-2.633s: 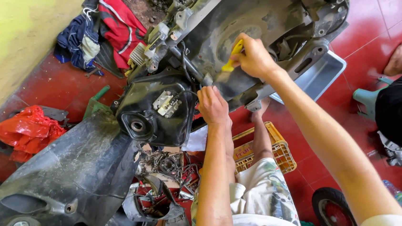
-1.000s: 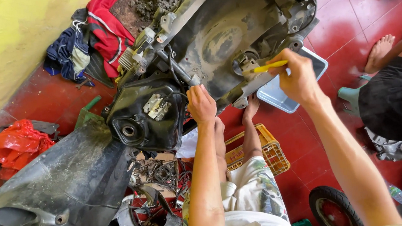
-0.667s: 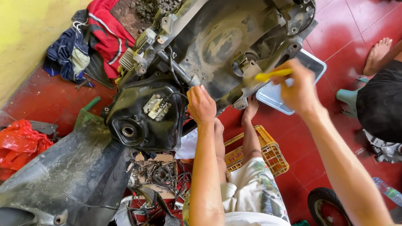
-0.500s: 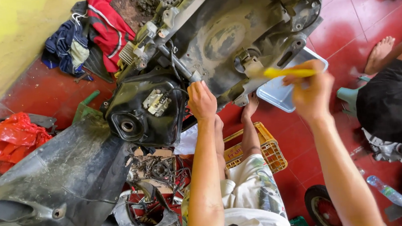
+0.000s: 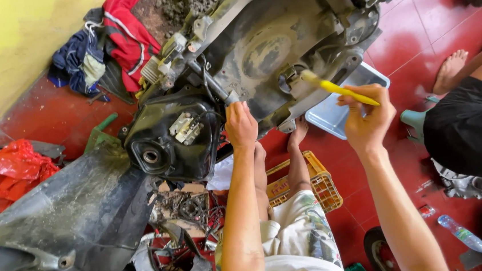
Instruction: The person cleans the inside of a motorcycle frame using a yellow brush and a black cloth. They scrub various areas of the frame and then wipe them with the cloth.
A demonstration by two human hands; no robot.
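Brush work is what shows here: a thin yellow plastic brush with pale bristles [image 5: 337, 89] sits in the right hand [image 5: 367, 118], whose fingers are pinched shut around the far end of the handle. The bristle tip touches a round hole in the dirty grey metal engine case [image 5: 268, 47] of a scooter lying on its side. This brush looks light and a bit bendy, so it likely needs only a soft pinch near the back of the handle, and the smooth plastic could slip if the fingers are oily. The left hand [image 5: 241, 125] is curled shut and presses on the lower edge of the engine case, just beside the shiny black plastic fuel tank with a round opening [image 5: 172, 138]; I cannot tell if it grips a part there or only leans. The engine case looks heavy and hard, not a thing to lift with one hand. Below the hands are the person's bare feet and a yellow plastic basket [image 5: 308, 182] on the red tiled floor [image 5: 411, 42]. A pale blue plastic tray [image 5: 337, 113] lies under the brush. Another person's bare foot [image 5: 449, 70] rests near the tray, and a red plastic bag [image 5: 9, 174] lies well apart by the yellow wall [image 5: 5, 51].
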